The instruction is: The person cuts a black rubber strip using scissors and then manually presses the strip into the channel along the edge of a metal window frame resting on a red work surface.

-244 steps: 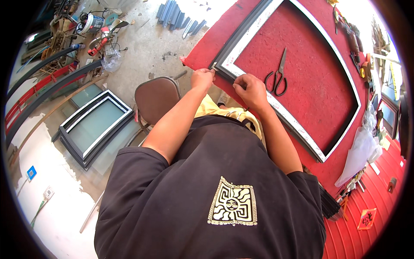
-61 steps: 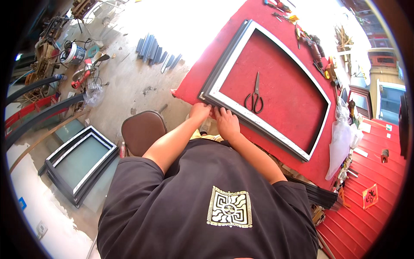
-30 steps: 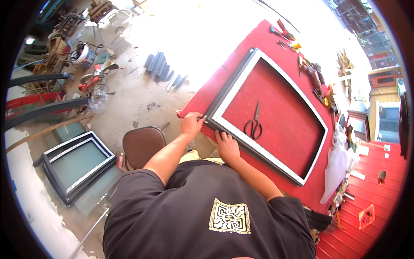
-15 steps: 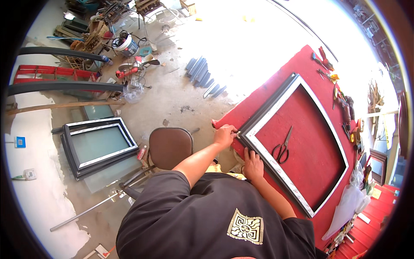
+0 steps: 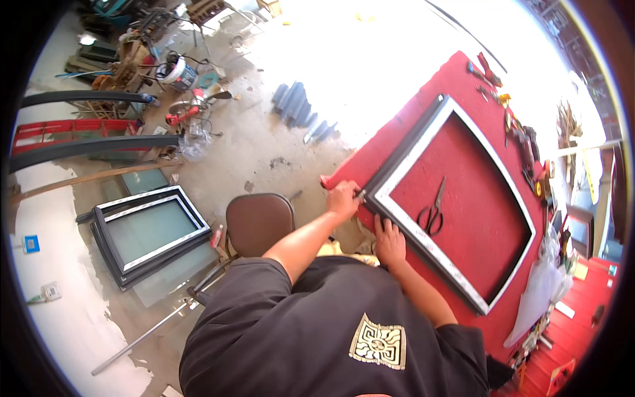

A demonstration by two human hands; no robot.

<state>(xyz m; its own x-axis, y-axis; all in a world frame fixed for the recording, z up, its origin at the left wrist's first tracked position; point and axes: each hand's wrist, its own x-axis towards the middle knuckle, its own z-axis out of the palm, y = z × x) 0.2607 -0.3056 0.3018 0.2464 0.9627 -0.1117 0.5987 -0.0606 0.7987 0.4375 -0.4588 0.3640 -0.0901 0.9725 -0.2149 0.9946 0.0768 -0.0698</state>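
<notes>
A dark window frame [image 5: 423, 233] with a white top face lies on the red-covered table [image 5: 463, 198]. At its near-left corner, my left hand [image 5: 343, 201] is closed in a pinch. Something small and pale shows at those fingertips, too small to name. My right hand [image 5: 390, 243] rests with fingers stretched out against the frame's near side, just right of that corner. Inside the frame's opening lies a pair of black-handled scissors [image 5: 432, 210], apart from both hands.
Hand tools [image 5: 526, 149] line the table's right edge, with clear plastic sheeting [image 5: 536, 298] nearer me. A brown chair [image 5: 259, 223] stands left of my left arm. Stacked frames [image 5: 149, 228] lie on the floor farther left. Grey profile pieces [image 5: 296, 106] lie beyond.
The whole view has shifted and turned slightly. Both hands keep their places at the frame's corner and near side, with little visible movement against it.
</notes>
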